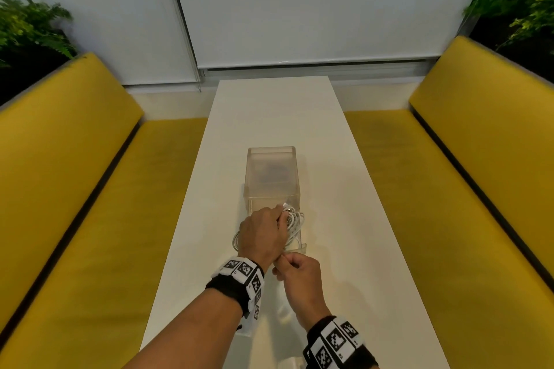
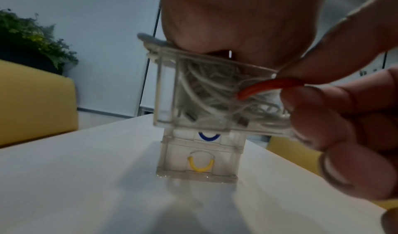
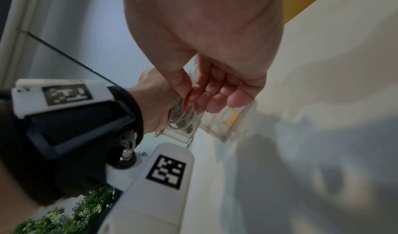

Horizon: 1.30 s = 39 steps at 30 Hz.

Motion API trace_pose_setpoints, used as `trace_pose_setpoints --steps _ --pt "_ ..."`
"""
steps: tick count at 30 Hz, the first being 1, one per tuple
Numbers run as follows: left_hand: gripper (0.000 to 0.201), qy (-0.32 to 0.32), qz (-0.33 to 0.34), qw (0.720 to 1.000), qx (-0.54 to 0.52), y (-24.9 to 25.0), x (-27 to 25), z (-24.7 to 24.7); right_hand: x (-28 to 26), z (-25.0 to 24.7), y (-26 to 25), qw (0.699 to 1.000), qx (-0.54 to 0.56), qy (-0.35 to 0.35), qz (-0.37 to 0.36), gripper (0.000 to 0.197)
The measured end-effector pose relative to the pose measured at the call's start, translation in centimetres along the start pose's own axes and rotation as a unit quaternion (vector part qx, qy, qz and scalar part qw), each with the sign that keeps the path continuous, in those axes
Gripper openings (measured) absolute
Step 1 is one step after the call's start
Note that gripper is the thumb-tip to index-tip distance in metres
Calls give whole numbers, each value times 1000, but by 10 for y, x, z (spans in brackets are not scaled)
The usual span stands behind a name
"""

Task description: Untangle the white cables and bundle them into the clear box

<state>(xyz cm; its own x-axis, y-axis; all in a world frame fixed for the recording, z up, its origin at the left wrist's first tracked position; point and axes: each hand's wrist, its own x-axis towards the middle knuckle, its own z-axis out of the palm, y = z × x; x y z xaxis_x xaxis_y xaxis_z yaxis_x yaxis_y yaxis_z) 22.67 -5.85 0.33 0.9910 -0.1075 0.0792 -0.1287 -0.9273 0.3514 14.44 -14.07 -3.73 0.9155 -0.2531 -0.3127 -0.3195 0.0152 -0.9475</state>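
A clear box (image 1: 271, 171), a small stack of see-through drawers, stands on the white worktop (image 1: 344, 219). Its top drawer (image 2: 193, 91) is drawn out toward the person, and the white cables (image 1: 293, 220) sit heaped inside it, a few loops spilling over the drawer's left edge. The left hand (image 1: 260, 237) lies over the heap, palm down; the left wrist view shows it pressing from above, but whether its fingers curl round any strand I cannot tell. The right hand (image 1: 295, 271) is at the drawer's near end, its fingers (image 3: 212, 99) closed in a pinch on the red pull loop (image 2: 267, 87) fixed to the drawer front. Below that drawer, a blue loop (image 2: 208, 136) and a yellow loop (image 2: 201, 164) mark two drawers that are shut.

The cables look thin, light and springy, so the coil will likely push back up once the pressure comes off; the loose loops on the left are best taken near their bends and tucked under the palm. The drawer looks like light, slippery plastic, and the whole box may slide on the worktop if the drawer is pushed in by the red loop alone.
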Motion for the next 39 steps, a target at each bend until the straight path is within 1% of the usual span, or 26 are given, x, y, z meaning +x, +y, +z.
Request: trace_pose_setpoints --steps 2,4,6,7,10,12,13,15,17,19,20,21,23,25,27,29,31,33,37,39 --pt "38 0 -8 1000 12 -2 -1 -1 -4 3 -2 1000 4 -7 -2 30" --pt "41 0 -52 999 8 0 4 0 -6 6 -5 1000 9 -9 -2 32" --pt "44 1 -92 996 -1 7 11 1 -7 7 -7 1000 13 -5 -2 39" --pt "43 3 -109 994 -12 10 15 1 -6 8 -9 1000 17 -2 -2 42" --pt "38 25 -152 985 -73 12 22 1 -3 9 -10 1000 25 8 -3 39" --pt "39 51 -155 981 -106 12 22 0 -1 9 -8 1000 25 11 0 38" --pt "42 65 -140 980 -126 11 21 1 -1 9 -7 1000 24 10 1 39" --pt "49 65 -93 978 -174 6 16 1 -1 8 -8 1000 25 4 -2 39" --pt "48 29 -24 982 -185 -1 10 -1 0 7 -9 999 37 -3 -5 30" --pt "42 -15 41 992 -122 -8 5 -3 0 8 -9 999 52 -5 -7 23" --pt "47 -35 58 995 -77 -9 1 -4 0 8 -9 998 54 -7 -9 21" --pt "56 -51 64 996 -37 -11 0 -3 0 8 -9 998 54 -8 -12 20" --pt "71 -59 48 997 1 -10 -2 0 -1 8 -6 999 45 -10 -12 23" --pt "75 -56 27 998 15 -7 -2 3 -1 6 -6 999 36 -10 -8 29" --pt "67 -51 3 999 15 -2 1 5 0 4 -8 999 30 -13 -9 35" --pt "57 -33 -32 999 14 3 4 5 1 4 -7 1000 27 -13 -4 37" --pt "51 -19 -69 997 20 11 5 7 3 6 -3 1000 28 -9 3 30" --pt "48 -16 -102 994 32 17 9 11 4 8 1 1000 29 -2 6 22" --pt "44 -18 -138 990 38 23 18 18 8 7 4 999 26 6 19 32" --pt "40 -20 -146 988 34 24 19 18 9 7 4 1000 19 3 18 31"
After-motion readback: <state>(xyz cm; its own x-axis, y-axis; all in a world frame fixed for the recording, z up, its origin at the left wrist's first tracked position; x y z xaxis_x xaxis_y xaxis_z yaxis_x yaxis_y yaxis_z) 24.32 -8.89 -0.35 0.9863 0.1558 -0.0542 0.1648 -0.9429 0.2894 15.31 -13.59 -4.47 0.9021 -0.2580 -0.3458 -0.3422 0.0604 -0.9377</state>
